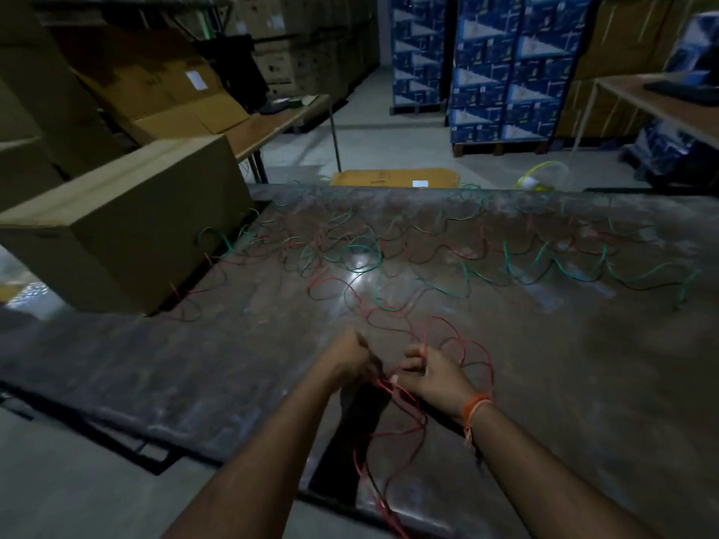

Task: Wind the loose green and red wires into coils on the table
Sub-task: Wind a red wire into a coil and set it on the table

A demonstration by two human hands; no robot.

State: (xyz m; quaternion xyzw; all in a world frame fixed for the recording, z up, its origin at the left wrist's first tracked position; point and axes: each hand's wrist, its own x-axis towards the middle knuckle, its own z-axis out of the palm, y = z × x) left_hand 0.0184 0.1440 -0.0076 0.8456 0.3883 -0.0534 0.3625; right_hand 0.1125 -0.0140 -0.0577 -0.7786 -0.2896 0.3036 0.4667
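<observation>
Table (544, 363): dark, worn; green wires (564, 272) sprawled far, cardboard box (128, 227) left
Left hand (352, 357): clenched around red wire (393, 390)
Right hand (432, 377): pinching same red wire, near edge

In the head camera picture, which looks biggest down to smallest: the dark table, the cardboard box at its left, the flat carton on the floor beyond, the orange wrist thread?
1. Dark table
2. Cardboard box
3. Flat carton, though it lies farther off, so its true size is unsure
4. Orange wrist thread
</observation>
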